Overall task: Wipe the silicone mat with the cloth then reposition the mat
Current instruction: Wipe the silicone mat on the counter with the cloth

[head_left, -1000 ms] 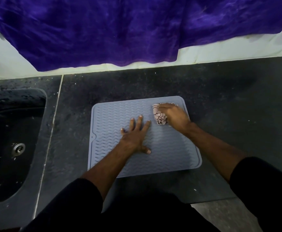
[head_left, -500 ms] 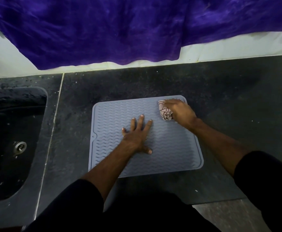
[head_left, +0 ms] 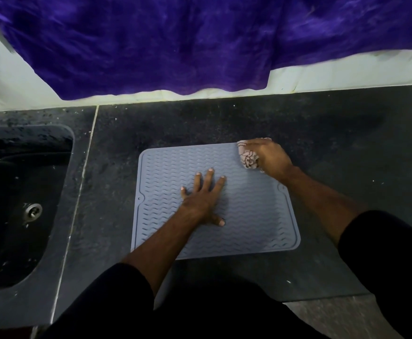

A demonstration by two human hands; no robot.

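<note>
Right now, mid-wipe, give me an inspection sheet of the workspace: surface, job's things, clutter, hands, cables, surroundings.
Surface: dark speckled countertop, pale crumbs scattered on it.
Job's things: grey-blue silicone mat lies flat; bunched cloth sits at its far right corner.
Clutter: nothing seen beyond the crumbs.
Hands: left hand presses flat on the mat's middle, fingers spread; right hand grips the cloth.
Cables: nothing seen.
Surroundings: black sink with a metal drain to the left; purple fabric hangs over the white wall behind.
</note>
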